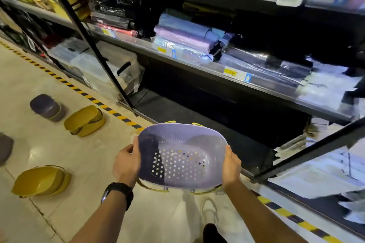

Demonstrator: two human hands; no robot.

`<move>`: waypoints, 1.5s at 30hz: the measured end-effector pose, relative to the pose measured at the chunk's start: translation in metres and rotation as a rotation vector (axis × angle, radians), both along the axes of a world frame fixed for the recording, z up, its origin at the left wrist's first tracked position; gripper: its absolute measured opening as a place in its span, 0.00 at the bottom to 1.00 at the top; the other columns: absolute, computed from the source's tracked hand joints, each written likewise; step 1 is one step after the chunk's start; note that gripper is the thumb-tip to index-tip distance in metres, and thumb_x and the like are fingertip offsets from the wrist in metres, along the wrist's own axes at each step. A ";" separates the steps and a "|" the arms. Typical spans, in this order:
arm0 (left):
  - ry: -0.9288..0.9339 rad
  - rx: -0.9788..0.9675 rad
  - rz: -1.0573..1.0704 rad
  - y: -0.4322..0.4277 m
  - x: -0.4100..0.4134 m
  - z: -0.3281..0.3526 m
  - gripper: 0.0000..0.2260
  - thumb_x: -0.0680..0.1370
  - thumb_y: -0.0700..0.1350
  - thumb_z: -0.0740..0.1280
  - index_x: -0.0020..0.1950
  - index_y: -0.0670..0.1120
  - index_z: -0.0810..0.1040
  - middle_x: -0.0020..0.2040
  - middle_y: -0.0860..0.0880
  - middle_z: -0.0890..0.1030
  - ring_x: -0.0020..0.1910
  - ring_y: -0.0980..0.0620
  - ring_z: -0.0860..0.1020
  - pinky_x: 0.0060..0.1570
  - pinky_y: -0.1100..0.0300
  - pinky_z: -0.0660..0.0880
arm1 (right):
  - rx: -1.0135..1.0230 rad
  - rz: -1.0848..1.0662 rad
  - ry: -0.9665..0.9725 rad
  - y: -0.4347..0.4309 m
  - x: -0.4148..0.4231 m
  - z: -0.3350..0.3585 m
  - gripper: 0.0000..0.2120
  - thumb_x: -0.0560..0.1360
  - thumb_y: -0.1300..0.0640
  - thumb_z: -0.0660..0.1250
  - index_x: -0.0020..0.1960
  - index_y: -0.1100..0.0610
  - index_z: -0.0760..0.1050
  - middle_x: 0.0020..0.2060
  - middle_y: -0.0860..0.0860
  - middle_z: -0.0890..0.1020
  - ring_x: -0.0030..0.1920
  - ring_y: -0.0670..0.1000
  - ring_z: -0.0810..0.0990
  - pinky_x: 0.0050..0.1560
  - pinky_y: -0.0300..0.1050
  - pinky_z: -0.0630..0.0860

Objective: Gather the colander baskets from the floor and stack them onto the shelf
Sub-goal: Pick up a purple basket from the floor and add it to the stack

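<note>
Purple colander basket held at both ends — left hand and right hand grip its rim — above the floor, facing the dark bottom shelf; nothing visibly stacked there yet; yellow baskets and a purple one remain down.

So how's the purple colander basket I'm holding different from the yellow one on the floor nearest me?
The purple colander basket is held up, left hand and right hand gripping its ends; the yellow basket lies on the floor. The purple one's perforated inside faces up; the yellow one is overturned, underside showing. Both look oval.
</note>
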State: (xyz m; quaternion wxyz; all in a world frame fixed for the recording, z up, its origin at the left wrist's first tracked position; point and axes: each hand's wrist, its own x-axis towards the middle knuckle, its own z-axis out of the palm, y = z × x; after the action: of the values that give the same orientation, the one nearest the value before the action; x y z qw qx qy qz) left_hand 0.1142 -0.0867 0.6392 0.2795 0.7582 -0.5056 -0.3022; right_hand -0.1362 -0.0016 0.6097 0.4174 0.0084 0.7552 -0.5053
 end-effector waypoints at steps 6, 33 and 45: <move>0.070 0.087 -0.028 -0.048 -0.013 -0.014 0.29 0.79 0.67 0.58 0.38 0.44 0.81 0.35 0.44 0.82 0.37 0.42 0.77 0.44 0.48 0.76 | 0.028 -0.013 0.004 -0.039 -0.019 -0.001 0.20 0.83 0.45 0.56 0.61 0.59 0.76 0.50 0.54 0.81 0.44 0.52 0.76 0.48 0.45 0.67; -0.036 0.272 -0.438 -0.345 0.096 -0.254 0.20 0.82 0.62 0.58 0.46 0.51 0.82 0.47 0.41 0.83 0.41 0.41 0.74 0.45 0.53 0.68 | 0.230 -0.492 -0.051 -0.232 0.162 -0.213 0.16 0.83 0.56 0.59 0.59 0.67 0.78 0.57 0.62 0.82 0.56 0.61 0.79 0.62 0.54 0.75; -0.096 0.321 -0.590 -0.365 0.056 -0.538 0.25 0.84 0.60 0.51 0.51 0.45 0.81 0.46 0.46 0.79 0.45 0.42 0.74 0.47 0.52 0.67 | 0.162 -0.506 -0.077 -0.246 0.123 -0.496 0.13 0.81 0.49 0.62 0.46 0.55 0.81 0.49 0.55 0.85 0.50 0.58 0.82 0.55 0.53 0.79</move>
State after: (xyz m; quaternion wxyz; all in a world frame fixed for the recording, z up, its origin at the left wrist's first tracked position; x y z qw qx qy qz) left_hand 0.1704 -0.4522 0.1016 0.0332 0.6269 -0.6618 -0.4098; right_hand -0.0128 -0.2473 0.1138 0.3043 0.2493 0.7506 -0.5309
